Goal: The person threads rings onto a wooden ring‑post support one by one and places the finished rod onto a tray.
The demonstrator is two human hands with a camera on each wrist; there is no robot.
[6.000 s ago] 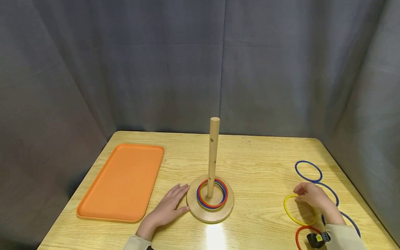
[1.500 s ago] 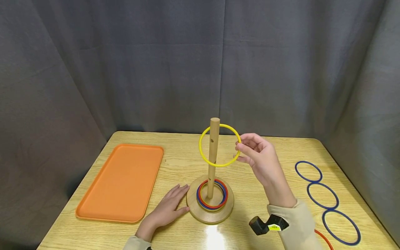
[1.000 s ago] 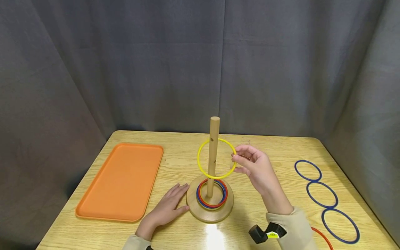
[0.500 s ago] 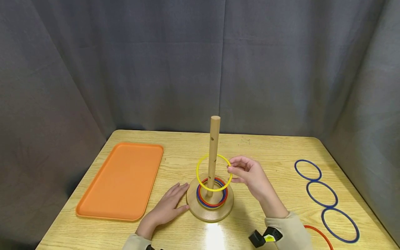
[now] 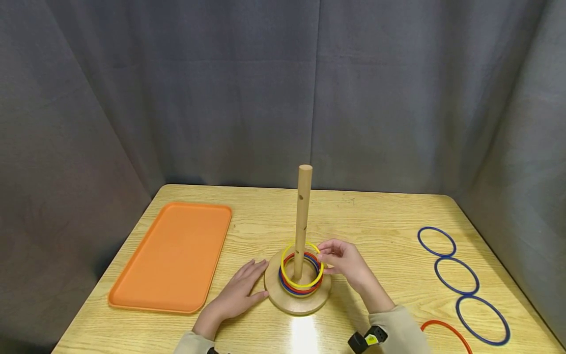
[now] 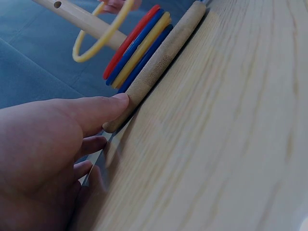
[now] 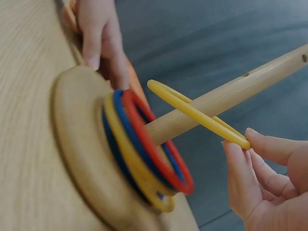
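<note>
A wooden peg [image 5: 302, 211] rises upright from a round wooden base [image 5: 297, 307]. My right hand [image 5: 347, 263] pinches a yellow ring [image 7: 202, 118] between thumb and fingers. This ring encircles the lower part of the peg, tilted, and stays apart from the rings beneath it. Stacked on the base are several rings, with a red ring [image 7: 166, 163] on top and blue and yellow ones below. My left hand [image 5: 239, 295] lies with spread fingers on the table at the base's left side, its thumb [image 6: 108, 108] touching the base's edge.
At the left lies an orange tray [image 5: 172, 260]. Three blue rings, among them the nearest blue ring [image 5: 460, 319], lie in a row on the right of the table [image 5: 376, 221]. Part of a red ring [image 5: 446, 324] shows near the front edge, by my right sleeve. Grey curtains surround the table.
My right hand took the yellow ring from the table's right side, brought it round the peg, and has lowered it along the peg toward the stack. The left hand stayed in place.
</note>
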